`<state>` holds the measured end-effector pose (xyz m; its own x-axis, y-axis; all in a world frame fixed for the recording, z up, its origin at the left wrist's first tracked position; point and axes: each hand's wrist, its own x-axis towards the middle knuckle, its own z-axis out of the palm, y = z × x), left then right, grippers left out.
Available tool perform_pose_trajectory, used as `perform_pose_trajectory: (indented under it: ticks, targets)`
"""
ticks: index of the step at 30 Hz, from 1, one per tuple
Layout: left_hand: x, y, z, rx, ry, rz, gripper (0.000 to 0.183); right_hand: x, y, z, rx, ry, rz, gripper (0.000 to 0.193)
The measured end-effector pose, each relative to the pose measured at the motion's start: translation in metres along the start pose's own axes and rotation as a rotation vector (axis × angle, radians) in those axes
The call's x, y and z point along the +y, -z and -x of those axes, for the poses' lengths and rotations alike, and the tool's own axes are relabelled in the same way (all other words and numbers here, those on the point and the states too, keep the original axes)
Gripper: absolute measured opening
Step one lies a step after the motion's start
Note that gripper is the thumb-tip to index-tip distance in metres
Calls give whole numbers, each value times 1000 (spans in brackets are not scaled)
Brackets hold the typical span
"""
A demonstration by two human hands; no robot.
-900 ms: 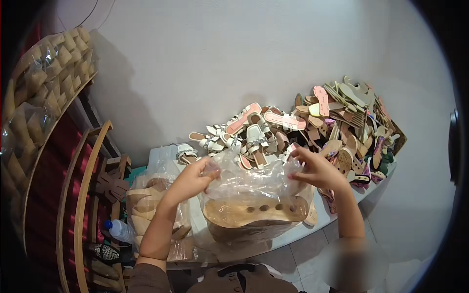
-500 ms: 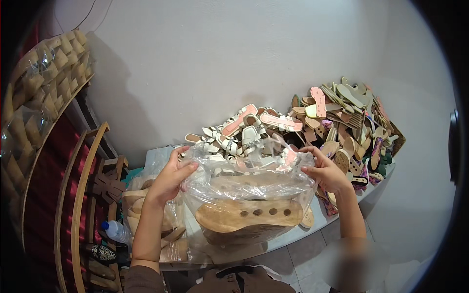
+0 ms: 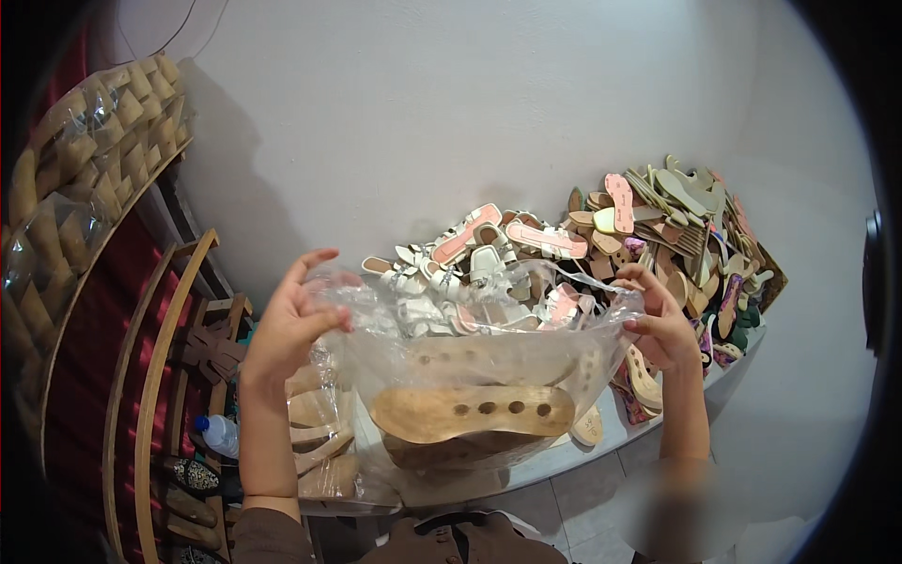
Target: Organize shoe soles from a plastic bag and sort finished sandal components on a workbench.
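The left hand [image 3: 296,315] and right hand [image 3: 662,324] stand at opposite sides of a clear plastic bag's [image 3: 489,334] gathered top; set well apart like that, they stretch the thin film sideways so that it does not sag shut. On the right, the thumb and curled fingers pinch the crumpled rim; on the left, thumb and forefinger are spread with film bunched between them, and I cannot tell whether the other fingers grip it. The bag is in front of the person, over the front edge of a white table [image 3: 526,477]. Through its lower part shows a wooden shoe sole [image 3: 470,414], lying crosswise with a row of four dark holes; the paler holed shape behind it may be another sole or only a reflection. Beside the left forearm, a second plastic bag [image 3: 310,371] holds bare wedge-shaped pieces [image 3: 324,461]. Behind the hands, white strappy sandals [image 3: 489,258] are heaped against the wall, next to a taller pile of loose insoles [image 3: 686,193]. At upper left, clear wrapping encloses stacked wooden blocks [image 3: 122,113] on a shelf.
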<state>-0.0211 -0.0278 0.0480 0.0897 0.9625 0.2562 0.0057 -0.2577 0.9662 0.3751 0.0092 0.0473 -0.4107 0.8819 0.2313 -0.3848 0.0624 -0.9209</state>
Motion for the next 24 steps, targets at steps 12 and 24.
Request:
perform_pose_trajectory:
  ticks: [12,24]
  targets:
    - [-15,8,3,-174,-307,659,59,-32,-11,-25,-62,-111,803,43]
    - [-12,23,4,-786,-181,664,42,33,-102,-60,-938,-313,2002,47]
